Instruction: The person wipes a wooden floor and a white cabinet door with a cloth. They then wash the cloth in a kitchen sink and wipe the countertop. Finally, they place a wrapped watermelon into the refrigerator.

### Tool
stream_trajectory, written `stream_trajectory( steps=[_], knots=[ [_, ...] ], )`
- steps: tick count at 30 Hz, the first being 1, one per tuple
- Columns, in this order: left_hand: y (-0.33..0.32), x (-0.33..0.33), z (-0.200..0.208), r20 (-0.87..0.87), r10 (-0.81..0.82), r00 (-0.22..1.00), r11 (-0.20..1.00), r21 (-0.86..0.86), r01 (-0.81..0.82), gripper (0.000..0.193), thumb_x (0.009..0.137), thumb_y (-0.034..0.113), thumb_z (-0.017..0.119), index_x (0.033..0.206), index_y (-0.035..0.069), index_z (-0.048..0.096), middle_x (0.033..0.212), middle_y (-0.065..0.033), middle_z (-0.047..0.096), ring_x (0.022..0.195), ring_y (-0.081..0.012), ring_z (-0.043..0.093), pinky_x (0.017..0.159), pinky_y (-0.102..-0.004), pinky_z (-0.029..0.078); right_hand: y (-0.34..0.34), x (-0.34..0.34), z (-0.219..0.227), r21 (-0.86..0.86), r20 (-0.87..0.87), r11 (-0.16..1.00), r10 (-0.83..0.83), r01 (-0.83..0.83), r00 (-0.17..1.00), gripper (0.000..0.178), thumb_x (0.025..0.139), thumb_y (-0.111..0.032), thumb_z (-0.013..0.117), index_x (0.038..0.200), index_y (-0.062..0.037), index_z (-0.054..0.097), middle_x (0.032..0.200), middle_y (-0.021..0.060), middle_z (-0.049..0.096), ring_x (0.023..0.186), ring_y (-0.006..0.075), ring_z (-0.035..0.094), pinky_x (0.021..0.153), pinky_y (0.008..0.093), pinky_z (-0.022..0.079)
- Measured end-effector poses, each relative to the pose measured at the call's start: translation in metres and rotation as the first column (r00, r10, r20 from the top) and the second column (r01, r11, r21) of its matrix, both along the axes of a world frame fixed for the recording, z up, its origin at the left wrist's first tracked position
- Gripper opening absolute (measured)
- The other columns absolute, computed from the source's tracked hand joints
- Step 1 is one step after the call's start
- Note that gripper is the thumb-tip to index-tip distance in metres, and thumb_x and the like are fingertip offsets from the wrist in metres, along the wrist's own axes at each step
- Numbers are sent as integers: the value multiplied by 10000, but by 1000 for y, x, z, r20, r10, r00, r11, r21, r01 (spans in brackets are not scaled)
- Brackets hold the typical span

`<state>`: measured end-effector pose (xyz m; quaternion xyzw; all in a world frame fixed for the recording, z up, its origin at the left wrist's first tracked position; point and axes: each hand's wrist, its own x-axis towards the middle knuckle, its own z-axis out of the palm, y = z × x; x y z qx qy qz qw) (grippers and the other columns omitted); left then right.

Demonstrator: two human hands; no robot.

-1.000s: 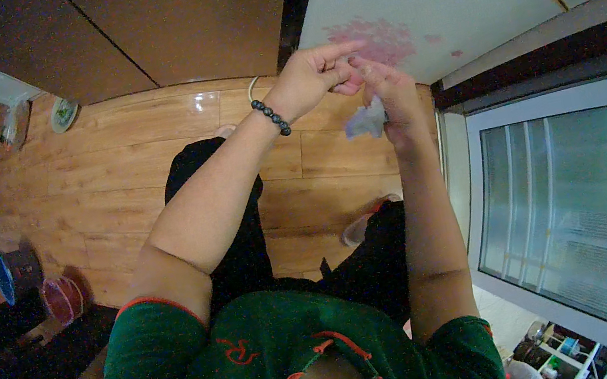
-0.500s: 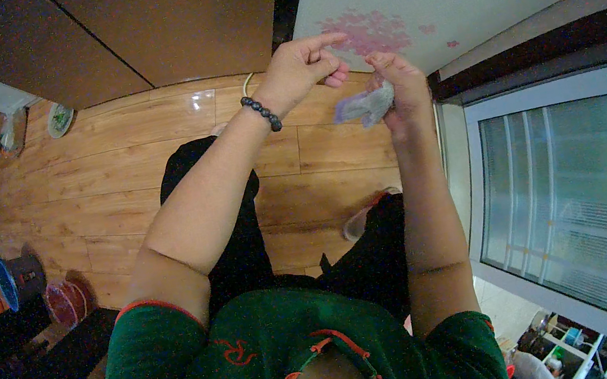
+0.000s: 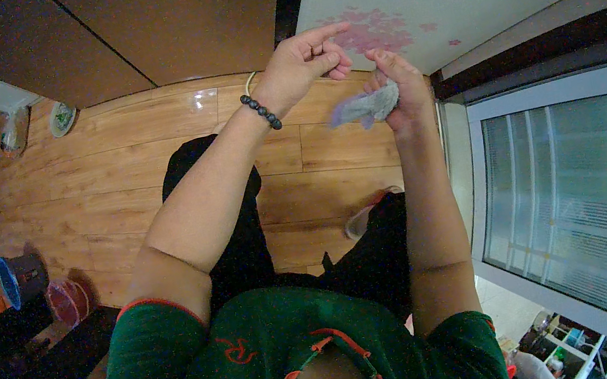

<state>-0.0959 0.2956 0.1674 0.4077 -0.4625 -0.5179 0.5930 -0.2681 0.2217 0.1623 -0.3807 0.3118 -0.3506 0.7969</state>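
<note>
Drawn apart from my right hand (image 3: 407, 87) since earlier, my left hand (image 3: 298, 66), grip loosely released, hovers left of the crumpled grey wad (image 3: 379, 102) the right one clasps.

Looks steeply down from the wearer's head through a wide fisheye, close over the green shirt (image 3: 279, 328), facing out past the left hand (image 3: 297, 69) and right hand (image 3: 409, 86) to the wooden floor (image 3: 114, 174).

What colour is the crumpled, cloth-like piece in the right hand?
The cloth-like piece is grey, with a pale purple end; see the head view.
</note>
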Motion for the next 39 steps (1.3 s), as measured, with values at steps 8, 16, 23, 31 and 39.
stream_trajectory(
  steps=[8, 16, 23, 31, 39],
  knots=[
    [4, 0, 5, 15, -13, 1000, 1000, -9, 13, 415, 870, 21, 478, 1278, 54, 418, 872, -50, 602, 770, -88, 565, 740, -221, 479, 5, 1, 6, 51, 125, 993, 96, -103, 988, 274, 838, -232, 581, 969, 7, 552, 500, -8, 420, 436, 120, 421, 434, 271, 370],
    [5, -1, 4, 6, -12, 1000, 1000, 3, 12, 427, 861, 7, 484, 1280, 52, 412, 896, -83, 617, 795, -112, 587, 735, -236, 490, 7, 3, 5, 57, 206, 987, 136, -151, 969, 372, 863, -267, 535, 1064, 45, 521, 491, -1, 412, 451, 121, 430, 476, 273, 385],
    [4, -3, 3, 2, -22, 1000, 1000, 5, 22, 458, 856, -2, 489, 1298, 44, 379, 914, -95, 622, 804, -118, 591, 738, -234, 488, 11, 3, 11, -91, 40, 986, 142, -138, 989, 350, 847, -198, 551, 1097, 45, 524, 541, 11, 498, 490, 112, 480, 486, 243, 396],
    [2, -2, -2, -74, -44, 996, 997, 58, 48, 490, 857, 28, 504, 1315, 14, 328, 969, -108, 620, 840, -122, 593, 785, -243, 485, 23, 16, 13, -778, -406, 615, -341, -126, 848, 243, 754, -121, 664, 988, -68, 625, 656, 37, 587, 573, 114, 519, 530, 254, 414],
    [4, 3, -4, -543, -212, 813, 946, 96, 311, 497, 861, 3, 464, 1307, -58, 253, 1162, -199, 510, 1009, -205, 556, 904, -319, 460, 15, 11, 0, -901, -63, -248, -737, -355, 673, 83, 760, -91, 646, 828, -53, 619, 713, 6, 608, 639, 77, 526, 560, 225, 399]
  ],
)
